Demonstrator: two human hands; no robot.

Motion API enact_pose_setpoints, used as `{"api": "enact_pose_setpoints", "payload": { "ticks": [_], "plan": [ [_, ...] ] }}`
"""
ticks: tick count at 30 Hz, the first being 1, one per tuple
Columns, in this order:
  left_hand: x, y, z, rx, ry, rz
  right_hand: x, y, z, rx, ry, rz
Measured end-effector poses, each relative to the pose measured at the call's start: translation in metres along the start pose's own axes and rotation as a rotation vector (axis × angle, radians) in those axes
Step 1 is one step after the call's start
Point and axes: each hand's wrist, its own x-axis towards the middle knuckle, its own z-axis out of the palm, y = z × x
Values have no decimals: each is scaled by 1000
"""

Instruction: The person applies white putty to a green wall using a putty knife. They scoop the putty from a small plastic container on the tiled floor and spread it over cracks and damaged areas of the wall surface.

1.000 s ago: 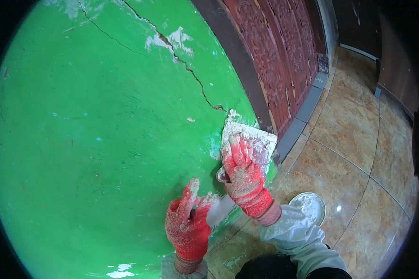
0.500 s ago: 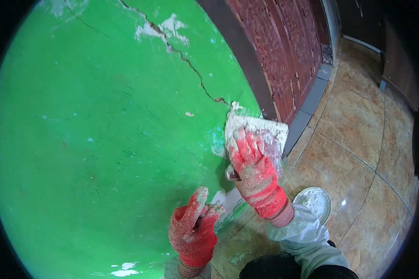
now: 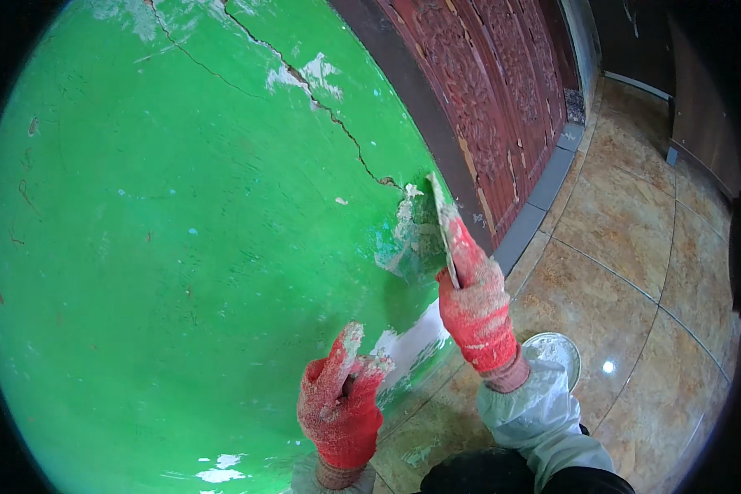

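My right hand point(image 3: 477, 309), in a red glove caked with white, is closed round a putty-smeared flat scraper point(image 3: 446, 218). The scraper stands almost edge-on, its tip close to the green wall point(image 3: 181, 272). Left of it, a rough streak of pale putty point(image 3: 405, 222) lies at the lower end of a jagged crack point(image 3: 346, 136). My left hand point(image 3: 342, 399), gloved in the same red, is nearest the wall's lower part. Its forefinger and thumb are apart, with putty on their tips, and nothing shows between them; the other fingers are partly hidden.
A round dish of white paste point(image 3: 556, 354) rests on the tan tiled floor point(image 3: 601, 280) beside my right sleeve. A carved reddish door point(image 3: 490, 107) with a dark frame borders the wall, above a grey sill point(image 3: 543, 185). A smooth white patch point(image 3: 416, 342) lies low on the wall.
My right hand has turned the scraper from flat against the wall to edge-on, uncovering the putty streak beneath. The left hand has barely moved. The view has shifted slightly.
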Motion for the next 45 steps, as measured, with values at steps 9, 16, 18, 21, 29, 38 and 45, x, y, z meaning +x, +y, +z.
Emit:
{"api": "enact_pose_setpoints", "payload": {
  "ticks": [9, 16, 18, 21, 29, 38, 45],
  "plan": [
    [5, -9, 5, 35, -28, 64, 1, 7, 32, -625, -228, -262],
    [6, 0, 13, 107, -129, 163, -15, 46, 37, -944, -229, -421],
    [5, 5, 15, 61, -145, 101, -19, 47, 22, -908, -361, -331],
    [4, 12, 15, 65, -137, 268, -21, 38, -8, -677, -416, -244],
    [-1, 13, 5, 73, -96, 104, -2, 17, 18, -674, -236, -346],
    [1, 18, 20, 72, -184, 155, -13, 40, -10, -528, -555, -277],
    [2, 10, 14, 201, -165, 128, 5, 21, 19, -968, -326, -456]
  ]
}}
